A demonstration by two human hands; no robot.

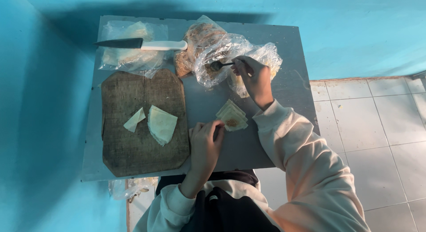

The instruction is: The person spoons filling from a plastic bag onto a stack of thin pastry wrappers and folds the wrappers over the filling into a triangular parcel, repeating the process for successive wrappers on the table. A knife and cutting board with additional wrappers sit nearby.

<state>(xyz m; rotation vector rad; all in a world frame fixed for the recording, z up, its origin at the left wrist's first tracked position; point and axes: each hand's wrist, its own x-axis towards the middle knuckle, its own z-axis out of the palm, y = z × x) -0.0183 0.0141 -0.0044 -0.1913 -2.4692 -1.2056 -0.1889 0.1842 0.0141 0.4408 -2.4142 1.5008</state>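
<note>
Grey worktop [284,45] pushed up against a blue wall, tiled floor off to the right. Worn wooden cutting board [133,152] on the left half, with one folded pale pastry sheet [162,124] and a smaller scrap [134,120] lying on it, just apart from each other. Clear plastic bags at the far edge: one flat bag of sheets [128,56] far left, a crumpled bag of filling [217,52] in the middle. White-handled knife [142,44] resting across the far-left bag, blade pointing left. Small stack of pastry triangles [231,115] near the middle of the worktop, brownish dab of filling on top. Left hand [205,145] right beside that stack, fingers curled in and touching its near-left corner. Right hand [254,79] further back, fingers pinched around a spoon [219,65], bowl of it poked into the crumpled bag.
</note>
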